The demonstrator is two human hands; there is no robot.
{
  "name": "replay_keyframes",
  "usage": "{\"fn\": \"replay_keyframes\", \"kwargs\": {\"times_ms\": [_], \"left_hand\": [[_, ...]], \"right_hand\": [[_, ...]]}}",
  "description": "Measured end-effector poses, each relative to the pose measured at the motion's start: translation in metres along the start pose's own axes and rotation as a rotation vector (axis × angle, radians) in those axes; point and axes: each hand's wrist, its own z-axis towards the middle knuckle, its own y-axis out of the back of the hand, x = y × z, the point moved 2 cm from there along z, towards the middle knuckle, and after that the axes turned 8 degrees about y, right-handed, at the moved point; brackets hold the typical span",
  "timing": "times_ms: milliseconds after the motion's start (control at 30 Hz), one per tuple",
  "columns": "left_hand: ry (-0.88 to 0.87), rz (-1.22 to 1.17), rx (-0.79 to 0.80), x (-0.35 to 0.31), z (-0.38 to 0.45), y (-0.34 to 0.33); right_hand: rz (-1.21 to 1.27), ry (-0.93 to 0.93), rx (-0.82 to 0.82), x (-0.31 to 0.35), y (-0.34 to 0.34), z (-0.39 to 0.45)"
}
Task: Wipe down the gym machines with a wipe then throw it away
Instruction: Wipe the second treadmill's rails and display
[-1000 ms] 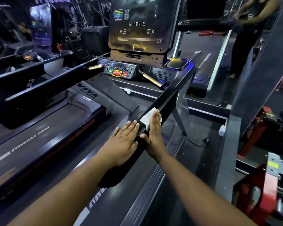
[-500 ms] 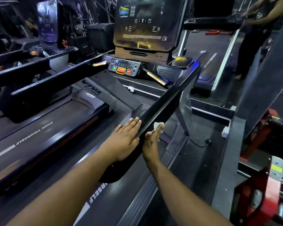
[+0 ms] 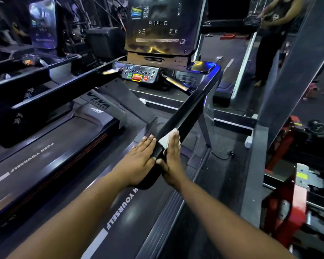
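Nearby, flat right hand presses wipe on handrail; flat left hand opposite; console ahead.

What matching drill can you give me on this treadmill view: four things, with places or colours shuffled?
Things:
1. wipe
2. left hand
3. big middle button on the control panel
4. treadmill belt

Descriptions:
A. red with a yellow border
B. flat on the inner side of the right handrail
C. white, pressed to the handrail under the right hand
D. bears the words ending in YOURSELF

Pairs: 1-C, 2-B, 3-A, 4-D
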Motion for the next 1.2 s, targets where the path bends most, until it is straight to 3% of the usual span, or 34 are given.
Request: {"fn": "replay_keyframes", "kwargs": {"times_ms": [133, 267, 433, 533, 700, 867, 1067, 1200], "left_hand": [[-0.006, -0.024, -0.023, 0.005, -0.017, 0.001], [0.031, -0.139, -0.053, 0.007, -0.018, -0.001], [0.034, -0.486, -0.123, 0.013, -0.021, -0.003], [0.056, -0.498, -0.125, 0.014, -0.022, -0.004], [0.072, -0.31, -0.11, 0.014, -0.018, -0.005], [0.096, -0.277, -0.077, 0.015, -0.015, -0.009], [0.12, -0.374, -0.14, 0.017, -0.03, -0.008], [0.177, -0.657, -0.117, 0.026, -0.052, -0.01]], "right_hand": [[-0.129, -0.162, 0.049, -0.006, 0.042, 0.058], [-0.288, -0.036, 0.209, 0.019, 0.03, 0.056], [-0.136, 0.167, 0.088, 0.056, -0.026, -0.039], [-0.064, 0.153, 0.049, 0.057, -0.035, -0.048], [0.187, -0.172, -0.134, 0.02, -0.016, -0.003], [0.299, -0.39, -0.156, 0.006, -0.018, -0.005], [0.411, -0.279, -0.185, 0.067, -0.067, -0.067], [0.316, -0.205, -0.246, 0.094, -0.083, -0.089]]}}
